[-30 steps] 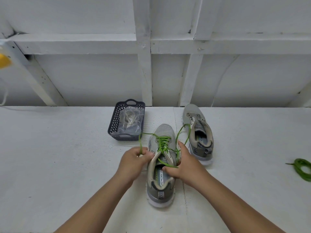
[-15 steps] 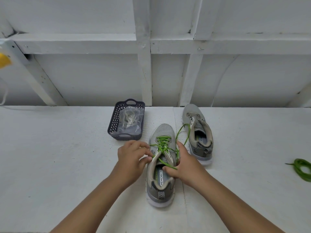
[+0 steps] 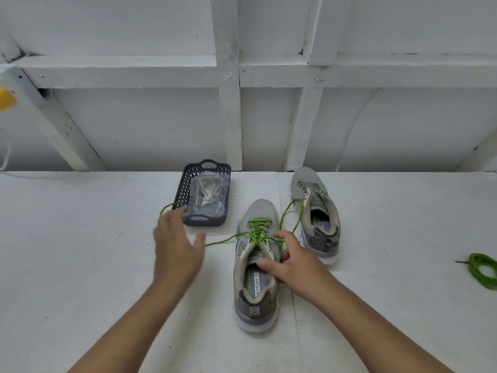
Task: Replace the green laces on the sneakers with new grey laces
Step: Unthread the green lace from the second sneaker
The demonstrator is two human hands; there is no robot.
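The near grey sneaker lies toe-away at the centre, its green lace still threaded through the upper eyelets. One free end runs left to my left hand, which is blurred, fingers spread, with the lace passing under it and looping out past the fingertips. Its other end arcs right toward the second sneaker, which has no lace. My right hand grips the near sneaker's right side, thumb on the collar, fingers curled by the lacing. A clear bag of grey laces lies in the dark basket.
A removed green lace lies coiled at the table's right edge. A white framed wall stands close behind the table. A yellow object is at the far left.
My left hand has swung left and away from the sneaker, opening its fingers and drawing a length of green lace out sideways. My right hand's thumb has shifted slightly; it still grips the shoe.
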